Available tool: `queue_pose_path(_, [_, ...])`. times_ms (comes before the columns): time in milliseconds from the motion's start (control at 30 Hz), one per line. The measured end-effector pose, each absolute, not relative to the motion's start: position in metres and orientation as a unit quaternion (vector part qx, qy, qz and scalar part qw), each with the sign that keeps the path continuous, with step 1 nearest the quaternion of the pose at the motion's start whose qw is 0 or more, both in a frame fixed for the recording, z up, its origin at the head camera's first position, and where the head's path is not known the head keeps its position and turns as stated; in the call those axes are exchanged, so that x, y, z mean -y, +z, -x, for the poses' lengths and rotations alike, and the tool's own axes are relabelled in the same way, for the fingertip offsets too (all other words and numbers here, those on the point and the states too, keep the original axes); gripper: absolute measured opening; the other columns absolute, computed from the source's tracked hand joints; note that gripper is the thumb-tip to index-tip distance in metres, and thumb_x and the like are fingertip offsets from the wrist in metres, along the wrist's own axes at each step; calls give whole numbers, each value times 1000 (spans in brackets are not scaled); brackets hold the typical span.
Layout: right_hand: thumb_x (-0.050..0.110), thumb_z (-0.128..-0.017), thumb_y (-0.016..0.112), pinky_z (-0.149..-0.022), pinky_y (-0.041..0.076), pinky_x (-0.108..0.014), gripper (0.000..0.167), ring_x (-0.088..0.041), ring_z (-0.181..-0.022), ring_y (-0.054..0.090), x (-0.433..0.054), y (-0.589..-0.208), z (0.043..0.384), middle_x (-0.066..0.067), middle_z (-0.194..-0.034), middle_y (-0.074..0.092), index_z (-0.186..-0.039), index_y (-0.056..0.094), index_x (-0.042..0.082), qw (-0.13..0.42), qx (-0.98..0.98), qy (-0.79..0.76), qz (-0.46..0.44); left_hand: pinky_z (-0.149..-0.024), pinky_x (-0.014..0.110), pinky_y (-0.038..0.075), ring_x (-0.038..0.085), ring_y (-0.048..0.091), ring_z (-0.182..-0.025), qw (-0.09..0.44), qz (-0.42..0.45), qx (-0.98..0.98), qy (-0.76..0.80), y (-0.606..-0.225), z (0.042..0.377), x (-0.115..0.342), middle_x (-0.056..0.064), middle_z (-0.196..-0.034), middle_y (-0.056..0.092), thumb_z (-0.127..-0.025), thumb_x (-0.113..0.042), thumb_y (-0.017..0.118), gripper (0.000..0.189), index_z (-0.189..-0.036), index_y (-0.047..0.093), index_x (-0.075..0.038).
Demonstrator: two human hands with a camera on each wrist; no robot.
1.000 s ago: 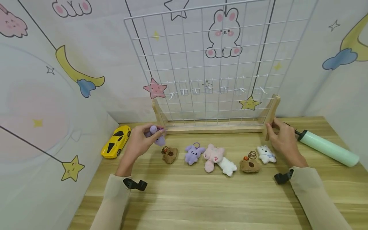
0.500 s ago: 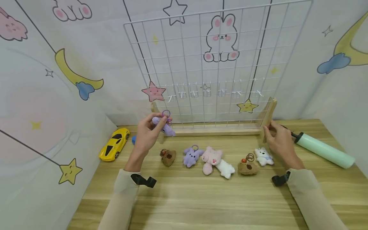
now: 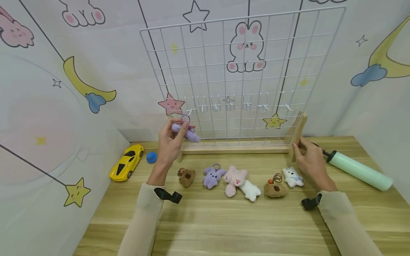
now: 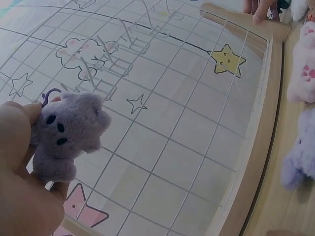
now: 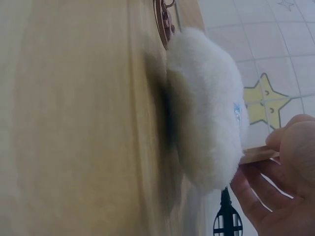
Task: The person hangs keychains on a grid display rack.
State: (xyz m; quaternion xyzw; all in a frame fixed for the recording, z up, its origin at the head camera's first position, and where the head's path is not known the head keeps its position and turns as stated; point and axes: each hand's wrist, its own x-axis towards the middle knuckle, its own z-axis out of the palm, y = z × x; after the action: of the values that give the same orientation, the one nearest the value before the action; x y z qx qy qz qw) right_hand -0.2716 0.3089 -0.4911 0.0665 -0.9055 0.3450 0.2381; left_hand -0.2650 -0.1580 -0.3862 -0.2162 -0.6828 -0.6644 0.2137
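My left hand [image 3: 168, 145] holds a purple plush keychain [image 3: 189, 135] in front of the lower left of a white wire grid rack [image 3: 223, 57]. The plush's purple ring [image 3: 185, 119] stands up above the fingers, just below the leftmost clear hook [image 3: 191, 112]. In the left wrist view the plush's dark-eyed face [image 4: 59, 125] shows, apart from the row of hooks [image 4: 115, 64]. My right hand [image 3: 311, 156] pinches the rack's right wooden foot [image 3: 300, 129]. Close to it lies a white bear plush [image 3: 293, 177], which partly covers the right wrist view.
Along the table before the rack lie a brown plush [image 3: 186, 177], another purple plush [image 3: 213, 177], a pink plush [image 3: 236, 176] overlapping a white one [image 3: 251, 191], and a second brown plush [image 3: 274, 189]. A yellow toy car [image 3: 127, 162], blue toy [image 3: 151, 157] and green pump [image 3: 360, 170] flank them.
My left hand has risen and moved right with the purple plush, bringing its ring up near the leftmost hook. The blue toy has come into sight. My right hand stays at the wooden foot.
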Motion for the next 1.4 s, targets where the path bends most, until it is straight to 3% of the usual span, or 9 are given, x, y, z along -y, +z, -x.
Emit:
queue_pose_path(267, [17,-111,61,-81,62,-66,20,-52,-100,76,-307,-490,271,-32,-118,76,-110,69,-1,239,905,345,-67,-88,27,65,17,80,-105,206,234,649,-694,-392,266,160,0,-106,79,-111,-6,60,16,-113,57,10])
queue_pose_path(600, [14,-110,62,-87,60,-69,21,-54,-107,74,-309,-492,271,-33,-116,76,-118,70,-4,253,899,349,-73,-82,25,65,26,80,-105,200,175,669,-694,-388,272,153,5,-108,83,-111,-23,65,23,-111,63,-1])
queue_pose_path(767, [14,-110,62,-82,62,-66,22,-53,-107,74,-309,-494,271,-34,-117,76,-119,70,-4,251,900,348,-76,-62,17,52,11,71,-77,206,131,687,-685,-390,280,152,8,-110,84,-109,-29,68,27,-114,69,-3])
queue_pose_path(867, [13,-110,62,-82,63,-64,23,-53,-107,74,-308,-493,272,-34,-117,75,-122,70,-5,251,898,352,-80,-55,17,41,5,54,-67,241,103,711,-652,-390,285,151,5,-107,82,-107,-28,71,28,-116,73,-1])
queue_pose_path(967, [14,-110,62,-82,63,-63,23,-52,-107,74,-308,-493,275,-33,-117,76,-121,70,-5,249,897,356,-81,-68,18,48,7,63,-79,285,73,739,-605,-388,288,150,5,-106,80,-105,-27,76,24,-115,78,-5])
queue_pose_path(1033, [15,-110,62,-84,63,-64,23,-52,-107,74,-307,-493,276,-32,-117,76,-120,70,-4,248,898,354,-81,-86,21,52,11,69,-92,310,62,756,-573,-385,289,150,6,-110,80,-103,-27,77,23,-117,80,-8])
queue_pose_path(1167, [15,-110,63,-86,61,-66,22,-51,-108,74,-307,-495,277,-32,-116,76,-120,70,-3,248,899,352,-78,-125,38,40,19,69,-129,335,59,774,-534,-383,287,151,7,-127,80,-102,-28,79,29,-125,78,-10])
queue_pose_path(1267, [14,-110,63,-85,62,-66,22,-52,-107,74,-308,-495,276,-32,-117,76,-120,71,-4,249,897,356,-76,-129,44,36,21,63,-139,348,65,779,-518,-384,283,151,5,-135,77,-100,-30,81,35,-130,76,-12])
queue_pose_path(1400, [14,-109,63,-83,63,-64,22,-52,-106,75,-310,-494,274,-32,-116,77,-119,71,-4,251,897,356,-75,-123,42,44,24,64,-132,372,84,766,-518,-389,277,153,7,-133,76,-100,-26,81,35,-131,75,-11])
